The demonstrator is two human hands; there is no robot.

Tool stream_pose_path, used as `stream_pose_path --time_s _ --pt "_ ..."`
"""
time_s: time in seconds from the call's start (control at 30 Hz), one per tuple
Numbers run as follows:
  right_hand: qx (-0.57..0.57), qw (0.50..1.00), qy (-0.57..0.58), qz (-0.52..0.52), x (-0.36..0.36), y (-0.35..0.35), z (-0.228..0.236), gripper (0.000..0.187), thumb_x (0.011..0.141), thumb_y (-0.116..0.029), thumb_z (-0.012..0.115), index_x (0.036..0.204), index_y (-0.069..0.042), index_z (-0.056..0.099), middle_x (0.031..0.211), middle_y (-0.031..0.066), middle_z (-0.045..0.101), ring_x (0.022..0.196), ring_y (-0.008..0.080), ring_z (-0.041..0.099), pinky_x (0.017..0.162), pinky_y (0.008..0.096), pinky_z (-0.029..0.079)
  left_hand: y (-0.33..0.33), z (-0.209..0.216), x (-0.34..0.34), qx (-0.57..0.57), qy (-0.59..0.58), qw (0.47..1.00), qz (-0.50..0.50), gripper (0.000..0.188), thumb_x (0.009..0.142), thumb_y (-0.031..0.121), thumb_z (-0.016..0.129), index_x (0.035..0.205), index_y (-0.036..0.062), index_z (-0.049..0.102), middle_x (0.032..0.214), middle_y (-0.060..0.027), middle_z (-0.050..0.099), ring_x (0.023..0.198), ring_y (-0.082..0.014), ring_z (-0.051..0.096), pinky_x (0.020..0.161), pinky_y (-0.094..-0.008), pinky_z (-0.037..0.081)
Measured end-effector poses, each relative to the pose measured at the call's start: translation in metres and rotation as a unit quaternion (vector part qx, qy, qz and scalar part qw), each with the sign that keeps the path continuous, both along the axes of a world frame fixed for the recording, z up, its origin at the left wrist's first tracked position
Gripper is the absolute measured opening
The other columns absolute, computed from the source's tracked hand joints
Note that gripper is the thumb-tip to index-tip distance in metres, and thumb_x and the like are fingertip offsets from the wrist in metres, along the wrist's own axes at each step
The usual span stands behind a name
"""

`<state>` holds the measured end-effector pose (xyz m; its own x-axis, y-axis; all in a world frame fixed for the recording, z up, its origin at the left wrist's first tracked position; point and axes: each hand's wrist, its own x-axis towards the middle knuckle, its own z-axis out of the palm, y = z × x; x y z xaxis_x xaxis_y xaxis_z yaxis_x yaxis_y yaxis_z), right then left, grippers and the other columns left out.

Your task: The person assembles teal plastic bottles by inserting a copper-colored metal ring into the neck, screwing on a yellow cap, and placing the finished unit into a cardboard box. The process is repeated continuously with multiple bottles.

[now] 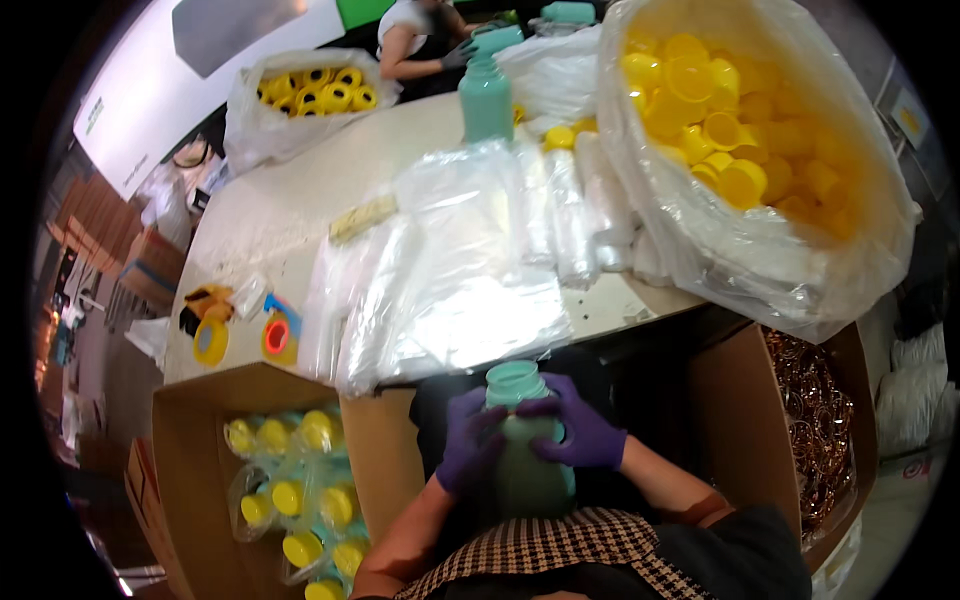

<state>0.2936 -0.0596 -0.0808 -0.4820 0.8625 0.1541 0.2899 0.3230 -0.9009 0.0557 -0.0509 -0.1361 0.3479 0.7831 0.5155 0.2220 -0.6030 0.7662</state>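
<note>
In my lap stands a teal plastic bottle (530, 455) with its threaded mouth uncapped and facing up. My left hand (470, 440), in a purple glove, wraps the bottle's left side just under the neck. From the right, my right hand (580, 425), gloved the same way, grips the bottle's shoulder with bent fingers. Just beyond my hands, a stack of clear plastic bags (465, 270) lies flat on the table. Another uncapped teal bottle (486, 100) stands upright at the table's far side.
A big clear sack (780, 265) of yellow caps fills the far right; a smaller sack (265, 135) of caps sits far left. Left of me, a carton (190, 450) holds yellow-capped bottles. Tape rolls (211, 342) lie nearby. At right, a box holds coppery pieces (815, 430). A co-worker (415, 45) handles a bottle opposite.
</note>
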Motion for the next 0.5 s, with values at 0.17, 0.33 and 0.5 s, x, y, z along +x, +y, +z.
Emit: stream_pose_path --time_s 0.17,0.33,0.5 --pt "0.056 0.998 0.014 -0.013 0.001 -0.013 -0.003 0.061 0.076 -0.025 0.081 0.133 -0.020 0.058 0.143 0.0202 0.034 0.135 0.0411 0.034 0.113 0.0479 0.033 -0.012 0.010 0.002 0.040 0.033 0.998 0.034 0.033 0.088 0.018 0.066 0.118 0.0030 0.062 0.125 -0.0191 0.052 0.118 -0.0354 0.049 0.102 -0.0443 0.040" --pt "0.168 0.986 -0.010 0.014 -0.006 -0.010 0.015 0.066 0.074 -0.028 0.082 0.136 -0.023 0.057 0.144 0.0217 0.036 0.134 0.0441 0.037 0.110 0.0512 0.037 0.004 0.038 -0.009 -0.242 -0.211 0.947 0.003 0.037 0.102 0.028 0.048 0.128 0.0012 0.053 0.112 -0.0158 0.060 0.103 -0.0262 0.059 0.092 -0.0396 0.049" --pt "0.290 0.926 0.057 0.235 -0.055 -0.022 0.088 0.058 0.082 -0.029 0.074 0.137 -0.030 0.057 0.141 0.0190 0.039 0.128 0.0398 0.043 0.108 0.0500 0.039 0.044 0.105 -0.054 -0.430 -0.043 0.874 -0.223 0.054 0.098 0.027 0.055 0.143 0.0010 0.044 0.124 -0.0136 0.060 0.114 -0.0218 0.057 0.101 -0.0379 0.045"
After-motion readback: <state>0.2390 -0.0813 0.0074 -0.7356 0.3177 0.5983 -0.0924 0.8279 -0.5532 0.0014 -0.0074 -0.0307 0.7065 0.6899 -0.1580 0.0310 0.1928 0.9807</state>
